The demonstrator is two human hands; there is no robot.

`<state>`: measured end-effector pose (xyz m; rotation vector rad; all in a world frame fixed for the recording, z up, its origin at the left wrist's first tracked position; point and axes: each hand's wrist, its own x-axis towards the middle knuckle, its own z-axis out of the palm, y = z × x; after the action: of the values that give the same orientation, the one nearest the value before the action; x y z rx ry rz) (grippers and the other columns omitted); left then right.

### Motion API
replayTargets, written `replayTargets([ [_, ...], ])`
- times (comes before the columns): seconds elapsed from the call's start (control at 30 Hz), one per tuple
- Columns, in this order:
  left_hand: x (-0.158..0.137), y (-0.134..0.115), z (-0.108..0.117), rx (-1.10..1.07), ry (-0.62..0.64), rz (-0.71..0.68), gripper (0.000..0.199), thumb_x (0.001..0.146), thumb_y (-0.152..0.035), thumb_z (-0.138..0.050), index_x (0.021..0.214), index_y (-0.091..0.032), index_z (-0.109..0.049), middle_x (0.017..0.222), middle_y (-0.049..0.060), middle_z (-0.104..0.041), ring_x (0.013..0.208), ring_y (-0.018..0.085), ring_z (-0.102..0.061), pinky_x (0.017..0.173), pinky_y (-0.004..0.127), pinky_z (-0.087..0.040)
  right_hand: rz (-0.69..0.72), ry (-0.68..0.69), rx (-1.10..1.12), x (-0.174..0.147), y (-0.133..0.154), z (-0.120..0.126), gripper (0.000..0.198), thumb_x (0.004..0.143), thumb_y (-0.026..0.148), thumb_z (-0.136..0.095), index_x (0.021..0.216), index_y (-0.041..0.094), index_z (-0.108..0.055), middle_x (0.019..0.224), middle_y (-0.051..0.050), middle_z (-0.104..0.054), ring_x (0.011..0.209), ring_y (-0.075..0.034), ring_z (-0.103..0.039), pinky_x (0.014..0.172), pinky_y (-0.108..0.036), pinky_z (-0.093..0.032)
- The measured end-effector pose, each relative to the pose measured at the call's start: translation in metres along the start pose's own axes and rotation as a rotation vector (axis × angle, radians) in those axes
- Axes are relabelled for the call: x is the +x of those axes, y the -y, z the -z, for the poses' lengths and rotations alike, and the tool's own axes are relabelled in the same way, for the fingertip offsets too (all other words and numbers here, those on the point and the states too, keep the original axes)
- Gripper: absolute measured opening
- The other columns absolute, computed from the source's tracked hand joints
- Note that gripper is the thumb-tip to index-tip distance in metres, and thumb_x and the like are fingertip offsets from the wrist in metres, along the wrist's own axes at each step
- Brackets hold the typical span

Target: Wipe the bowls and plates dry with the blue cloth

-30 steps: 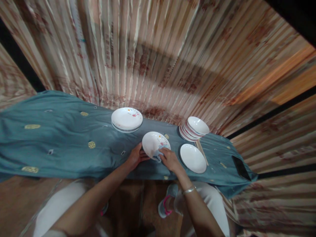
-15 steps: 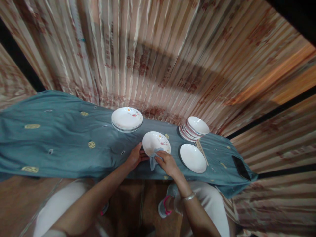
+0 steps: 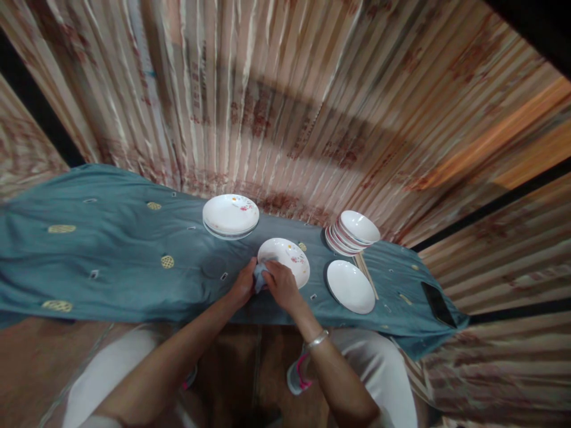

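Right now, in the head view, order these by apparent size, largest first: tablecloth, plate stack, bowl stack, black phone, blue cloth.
1. Tablecloth
2. Plate stack and bowl stack: too alike to rank
3. Black phone
4. Blue cloth, partly hidden

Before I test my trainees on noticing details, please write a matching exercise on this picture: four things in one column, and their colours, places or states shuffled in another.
Things:
1. cloth
2. bowls
3. plate at the left hand
4. bracelet

Descriptions:
A. silver
B. white with flowers
C. in the right hand
D. stacked

Pairs: 1-C, 2-D, 3-B, 4-A
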<state>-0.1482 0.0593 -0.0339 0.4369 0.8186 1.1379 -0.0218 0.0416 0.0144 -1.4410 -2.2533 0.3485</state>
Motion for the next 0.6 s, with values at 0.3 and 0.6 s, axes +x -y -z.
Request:
replayTargets([
  [0.3, -0.014, -0.013, -0.012, 0.005, -0.077, 0.054, 0.034, 0.088, -0.049, -0.062, 0.091, -0.016, -0.066, 0.075, 0.002, -0.071, 0.07, 0.018, -0.067, 0.058, 0.028, -0.054, -0.013, 0.033, -0.064, 0.02, 0.016, 0.001, 0.034, 0.098, 0.016, -0.044, 0.125, 0.011, -0.064, 0.124, -0.016, -0.067, 0.116, -0.025, -0.063, 0.105, -0.039, -0.048],
  [0.6, -0.007, -0.007, -0.006, 0.024, -0.095, 0.043, 0.035, 0.085, -0.051, -0.064, 0.079, -0.016, -0.064, 0.061, 0.0, -0.065, 0.056, 0.015, -0.062, 0.051, 0.024, -0.048, -0.057, 0.033, -0.049, 0.017, 0.017, -0.004, 0.033, 0.097, 0.016, -0.045, 0.123, 0.011, -0.065, 0.121, -0.016, -0.07, 0.112, -0.025, -0.066, 0.102, -0.037, -0.05],
])
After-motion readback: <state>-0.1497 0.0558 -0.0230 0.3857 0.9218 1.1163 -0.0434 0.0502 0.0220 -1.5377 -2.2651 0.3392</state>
